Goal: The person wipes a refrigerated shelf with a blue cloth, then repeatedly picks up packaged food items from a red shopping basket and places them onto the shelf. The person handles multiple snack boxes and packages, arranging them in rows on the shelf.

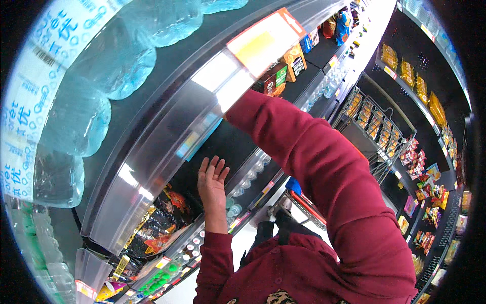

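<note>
My left hand (212,182) is raised in front of a dark store shelf (223,144), its fingers apart and nothing in it. My right arm, in a maroon sleeve, reaches across to the shelf. Only a sliver of skin at the wrist of my right hand (224,107) shows; its fingers are hidden behind the clear plastic shelf-edge strip (167,129) and a red-bordered price sign (266,40). Close by, a flat blue item (202,137) shows partly behind the strip. What my right hand holds, if anything, cannot be seen.
Large clear water bottles (76,121) line the upper shelf at left. Dark shiny snack bags (157,223) lie below my left hand. Boxed snacks (276,78) stand beyond my right sleeve. A wire rack (374,126) and packed snack shelves (428,197) are at right.
</note>
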{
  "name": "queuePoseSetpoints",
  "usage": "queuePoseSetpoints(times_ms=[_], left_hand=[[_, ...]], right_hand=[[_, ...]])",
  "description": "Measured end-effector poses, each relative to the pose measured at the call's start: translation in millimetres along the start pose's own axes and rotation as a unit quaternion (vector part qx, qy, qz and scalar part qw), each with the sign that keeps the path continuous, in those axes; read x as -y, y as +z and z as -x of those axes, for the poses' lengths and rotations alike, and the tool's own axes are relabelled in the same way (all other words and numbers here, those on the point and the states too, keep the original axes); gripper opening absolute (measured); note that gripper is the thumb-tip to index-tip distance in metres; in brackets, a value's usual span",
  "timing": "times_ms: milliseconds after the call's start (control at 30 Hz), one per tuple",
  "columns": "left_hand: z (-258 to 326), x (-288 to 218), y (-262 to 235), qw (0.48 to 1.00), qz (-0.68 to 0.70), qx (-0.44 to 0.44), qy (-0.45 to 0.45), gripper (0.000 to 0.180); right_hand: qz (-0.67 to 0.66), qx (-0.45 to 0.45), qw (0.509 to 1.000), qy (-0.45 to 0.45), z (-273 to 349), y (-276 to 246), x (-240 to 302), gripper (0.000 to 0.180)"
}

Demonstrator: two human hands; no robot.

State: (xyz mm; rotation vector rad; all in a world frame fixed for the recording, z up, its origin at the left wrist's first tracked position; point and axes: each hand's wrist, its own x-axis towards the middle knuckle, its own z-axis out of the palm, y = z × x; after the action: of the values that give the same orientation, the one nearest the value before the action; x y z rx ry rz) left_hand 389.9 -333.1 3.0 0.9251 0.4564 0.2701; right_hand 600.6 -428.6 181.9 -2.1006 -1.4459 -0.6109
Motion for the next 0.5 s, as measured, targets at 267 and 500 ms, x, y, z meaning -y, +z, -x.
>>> queuePoseSetpoints(times_ms=[267,500], left_hand=[[-5,0,-5,1.000,0.021,-0.008,-0.011,0.046],[-26,8,-8,0.996,0.080,0.027,-0.027,0.053]], right_hand=[[0.010,-0.045,0.998,-0.045,16,-10,1,0.028],[0.042,-0.102,0.990,-0.092,37,-25,3,0.028]])
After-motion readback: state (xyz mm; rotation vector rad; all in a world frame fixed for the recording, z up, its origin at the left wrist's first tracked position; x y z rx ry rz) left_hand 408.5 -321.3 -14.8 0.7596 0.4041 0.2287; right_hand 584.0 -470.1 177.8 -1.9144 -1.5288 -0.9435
